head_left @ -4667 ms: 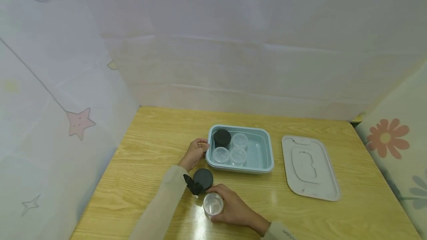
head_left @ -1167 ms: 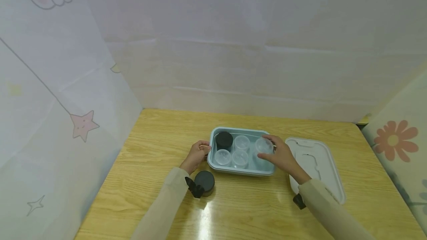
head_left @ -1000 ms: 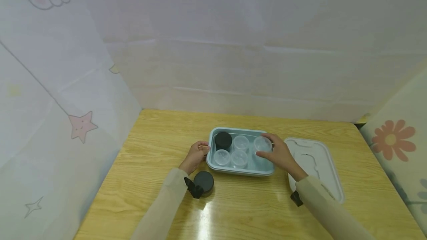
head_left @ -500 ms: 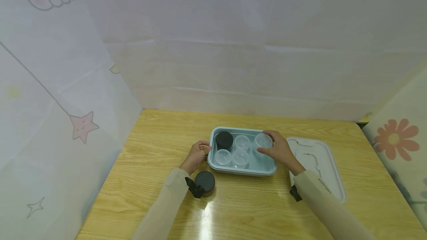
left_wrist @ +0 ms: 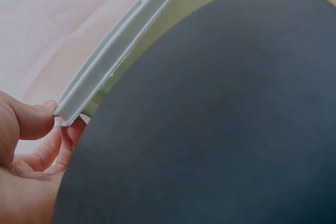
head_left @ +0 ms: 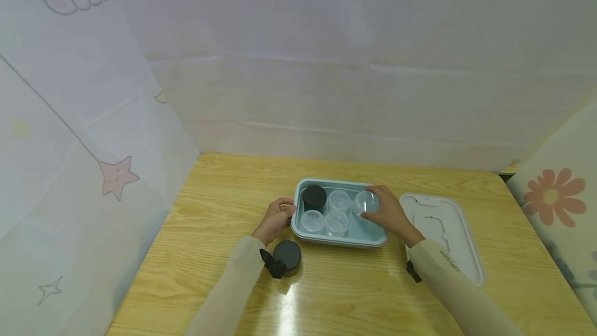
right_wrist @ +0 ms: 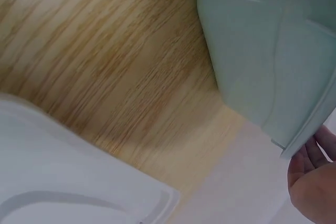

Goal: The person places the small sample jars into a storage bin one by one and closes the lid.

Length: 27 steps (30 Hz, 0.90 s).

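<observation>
In the head view a pale blue plastic tub point(head_left: 342, 242) stands on the wooden table. My left hand point(head_left: 274, 219) pinches its left rim, thumb above and fingers below, as the left wrist view also shows. With thumb and fingers my right hand point(head_left: 391, 212) grips a clear round jar point(head_left: 365, 202) inside the tub's right part; whether it touches the bottom I cannot tell. Left of it sit a black-topped jar point(head_left: 314, 197) and clear jars point(head_left: 337, 223). A dark-lidded jar point(head_left: 287, 254) stands in front of the tub, its lid point(left_wrist: 210, 119) filling much of the left wrist view.
To the tub's right lies a white lid point(head_left: 448, 237), partly under my right forearm; its corner point(right_wrist: 68, 171) shows in the right wrist view. Printed cloth point(head_left: 298, 92) hangs behind the table point(head_left: 224, 191) and along both sides.
Since the earliest frame, my right hand has carried the clear jar from the table's front into the tub's right side. Over the last second it shifted only slightly; my left hand stayed on the rim.
</observation>
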Each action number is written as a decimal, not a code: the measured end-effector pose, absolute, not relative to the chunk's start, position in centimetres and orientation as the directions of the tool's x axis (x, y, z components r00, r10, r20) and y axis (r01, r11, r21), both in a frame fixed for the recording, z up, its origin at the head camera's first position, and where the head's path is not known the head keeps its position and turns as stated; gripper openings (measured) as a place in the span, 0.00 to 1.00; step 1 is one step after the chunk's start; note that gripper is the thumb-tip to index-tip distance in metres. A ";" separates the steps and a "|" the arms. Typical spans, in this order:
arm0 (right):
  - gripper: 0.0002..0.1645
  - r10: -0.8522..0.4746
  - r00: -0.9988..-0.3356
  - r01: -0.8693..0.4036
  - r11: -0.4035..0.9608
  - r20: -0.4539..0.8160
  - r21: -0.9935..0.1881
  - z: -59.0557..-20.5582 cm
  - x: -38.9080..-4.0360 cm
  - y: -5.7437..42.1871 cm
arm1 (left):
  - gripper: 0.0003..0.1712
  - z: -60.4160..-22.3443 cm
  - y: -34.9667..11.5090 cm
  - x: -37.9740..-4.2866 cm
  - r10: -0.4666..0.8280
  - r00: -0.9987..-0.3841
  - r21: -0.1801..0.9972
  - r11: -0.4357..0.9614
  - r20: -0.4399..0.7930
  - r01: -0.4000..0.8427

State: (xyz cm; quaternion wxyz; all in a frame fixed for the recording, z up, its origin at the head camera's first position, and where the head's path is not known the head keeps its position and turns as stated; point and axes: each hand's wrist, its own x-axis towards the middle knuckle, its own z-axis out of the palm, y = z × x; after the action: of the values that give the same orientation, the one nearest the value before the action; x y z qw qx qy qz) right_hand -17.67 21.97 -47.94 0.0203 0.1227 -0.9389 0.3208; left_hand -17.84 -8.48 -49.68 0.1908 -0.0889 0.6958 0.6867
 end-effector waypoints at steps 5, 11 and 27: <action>0.42 -0.229 -0.964 -0.263 0.777 0.133 -0.572 -47.8 -17.5 21.8 | 0.16 -49.7 -8.6 -17.9 0.159 -0.908 0.922 0.036 -0.387 -0.387; 0.41 -0.231 -0.963 -0.267 0.777 0.136 -0.570 -47.6 -17.4 21.7 | 0.16 -47.7 -8.5 -17.1 0.168 -0.908 0.923 0.051 -0.384 -0.381; 0.37 -0.222 -0.963 -0.269 0.749 0.153 -0.606 -47.2 -16.9 21.5 | 0.16 -49.8 -8.7 -17.8 0.140 -0.915 0.925 0.081 -0.379 -0.371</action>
State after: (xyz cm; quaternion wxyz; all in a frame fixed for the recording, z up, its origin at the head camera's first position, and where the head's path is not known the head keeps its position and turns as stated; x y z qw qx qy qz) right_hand -16.95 21.50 -47.20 0.0355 0.1314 -0.9345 0.3290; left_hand -17.76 -8.75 -49.82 0.1898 -0.0815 0.7102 0.6730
